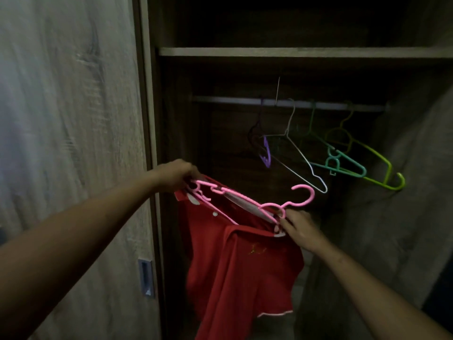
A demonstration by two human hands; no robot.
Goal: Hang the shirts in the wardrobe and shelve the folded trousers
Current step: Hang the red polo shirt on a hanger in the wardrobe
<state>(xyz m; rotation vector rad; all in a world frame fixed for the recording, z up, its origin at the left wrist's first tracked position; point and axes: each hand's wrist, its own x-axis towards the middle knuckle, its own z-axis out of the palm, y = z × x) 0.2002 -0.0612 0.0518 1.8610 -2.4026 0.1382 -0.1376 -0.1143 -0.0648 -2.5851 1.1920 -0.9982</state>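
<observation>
Red shirt [240, 261] sits half-draped on pink hanger [247, 204], in front of the open wardrobe [294, 52], below the rail [220, 99]. My left hand [176, 175] pinches hanger's far end and collar; right hand [300, 225] grips hanger beside its hook.

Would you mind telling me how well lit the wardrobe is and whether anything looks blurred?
Head view: the wardrobe interior is dim, black above the shelf; the red shirt and pink hanger read clearly; the left door looks soft and smeared.
</observation>
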